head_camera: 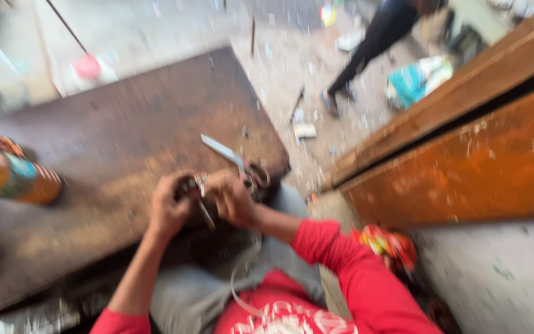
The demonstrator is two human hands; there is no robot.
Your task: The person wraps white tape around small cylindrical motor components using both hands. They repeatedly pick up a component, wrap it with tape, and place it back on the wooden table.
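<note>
The picture is motion-blurred. My left hand (169, 207) and my right hand (233, 196) meet at the near edge of a dark brown board (131, 124). Between them I grip a small dark object with metal parts (194, 187); blur hides what it is. A thin dark strip hangs down from it. Scissors (237, 162) lie on the board just beyond my right hand, blade pointing away to the left. My sleeves are red.
A striped orange and teal bundle (13, 173) lies at the board's left edge. An orange-brown wooden panel (465, 154) stands at the right. Another person's legs (366, 49) stand on the littered floor far ahead. A red and yellow thing (390, 244) lies by my right elbow.
</note>
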